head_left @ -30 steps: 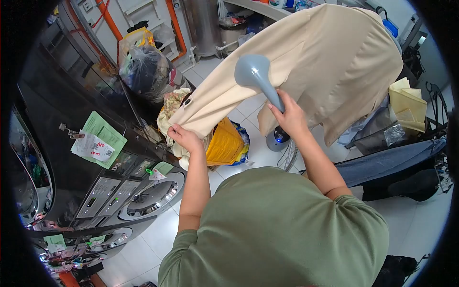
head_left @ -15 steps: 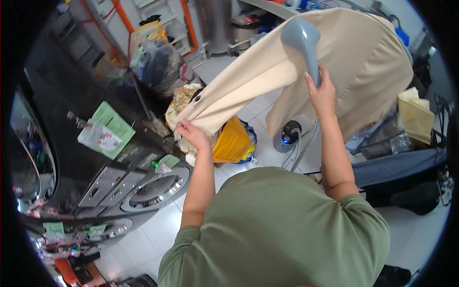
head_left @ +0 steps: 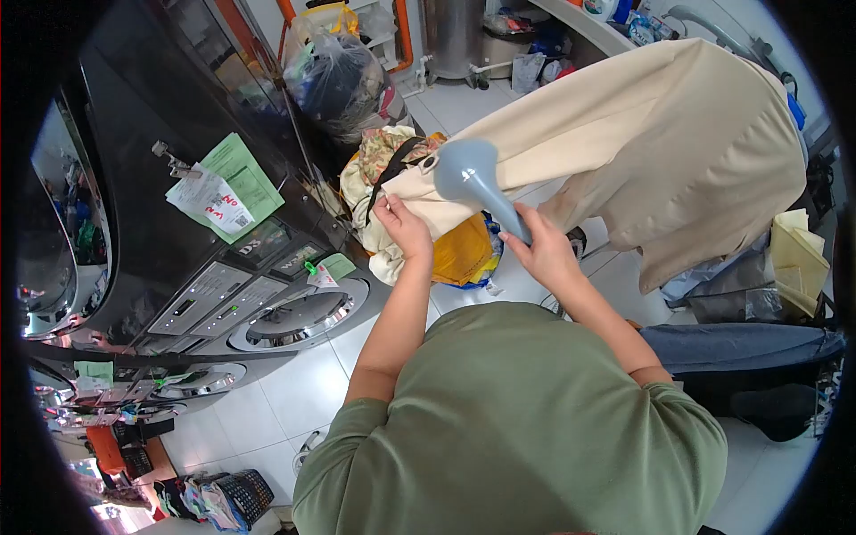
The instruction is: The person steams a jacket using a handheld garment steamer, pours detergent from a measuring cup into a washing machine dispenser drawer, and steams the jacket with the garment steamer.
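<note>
This one view comes from a camera on the person's head, which faces forward and steeply down. The green shirt (head_left: pixel 508 419) is very near and fills the bottom; the left hand (head_left: pixel 406 230) and the right hand (head_left: pixel 546 254) are farther, around the middle. The wide round picture also reaches the dark machines (head_left: pixel 169 232) at the left.

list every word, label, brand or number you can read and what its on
None can be read with certainty.
White slip: red letters, turned and too blurred to quote; a square code beside them.
Green sheet: print too small.
Control panels: markings too small.
White bottle on the shelf: label too blurred.
</note>
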A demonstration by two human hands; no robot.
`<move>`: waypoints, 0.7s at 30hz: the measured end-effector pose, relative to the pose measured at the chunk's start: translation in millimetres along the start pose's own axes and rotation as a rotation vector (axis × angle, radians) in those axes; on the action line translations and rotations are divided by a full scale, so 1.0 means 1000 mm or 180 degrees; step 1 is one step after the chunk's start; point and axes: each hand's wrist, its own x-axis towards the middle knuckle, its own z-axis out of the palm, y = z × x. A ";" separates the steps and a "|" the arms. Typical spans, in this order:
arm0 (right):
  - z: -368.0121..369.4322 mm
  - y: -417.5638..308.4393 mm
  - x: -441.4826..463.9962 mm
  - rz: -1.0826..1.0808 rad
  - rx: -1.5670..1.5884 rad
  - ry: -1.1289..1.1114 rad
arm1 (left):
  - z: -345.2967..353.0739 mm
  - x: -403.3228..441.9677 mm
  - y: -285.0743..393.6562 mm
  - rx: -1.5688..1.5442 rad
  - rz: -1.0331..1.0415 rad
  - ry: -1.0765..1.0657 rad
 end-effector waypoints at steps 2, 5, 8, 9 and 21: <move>-0.001 0.004 0.002 -0.0110 -0.0086 0.0095 | -0.003 -0.001 -0.002 -0.0045 -0.0080 -0.0046; -0.012 0.015 0.014 -0.0057 -0.0177 0.0419 | -0.007 0.003 -0.011 -0.0197 -0.0296 -0.0015; -0.036 0.028 0.024 0.0077 -0.0119 0.0976 | -0.002 0.008 -0.017 -0.0428 -0.0562 -0.0007; -0.045 0.029 0.023 0.0238 -0.0080 0.1060 | 0.000 0.011 -0.018 -0.0501 -0.0647 -0.0008; -0.057 0.061 -0.033 0.0331 0.0503 0.1090 | 0.019 0.026 -0.012 -0.1325 -0.1370 -0.0584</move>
